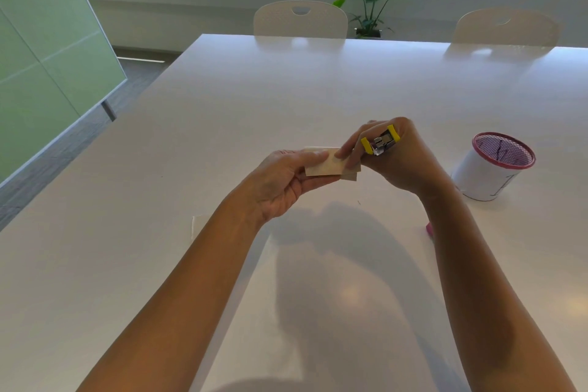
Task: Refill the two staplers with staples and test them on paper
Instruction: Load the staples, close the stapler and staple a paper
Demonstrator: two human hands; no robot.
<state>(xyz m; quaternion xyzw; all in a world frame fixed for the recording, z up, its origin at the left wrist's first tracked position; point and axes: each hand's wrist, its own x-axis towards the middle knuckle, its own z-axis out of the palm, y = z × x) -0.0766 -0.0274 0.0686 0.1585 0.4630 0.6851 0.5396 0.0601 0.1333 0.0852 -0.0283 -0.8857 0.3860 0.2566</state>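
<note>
White worktop, bearing a mesh pen cup right of the hands; left hand pinched on folded paper, light, limp, best held by its edge; right hand clamped on the yellow stapler, small, rigid, likely slippery, touching the paper's right end.

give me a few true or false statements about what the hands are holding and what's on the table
1. The right hand holds a yellow stapler. True.
2. The left hand is empty. False: it holds a folded paper.
3. The mesh cup stands to the right of both hands. True.
4. The cup lies tipped on its side. False: it stands upright on the table.
5. A pink object peeks out beside the right forearm. True.
</note>
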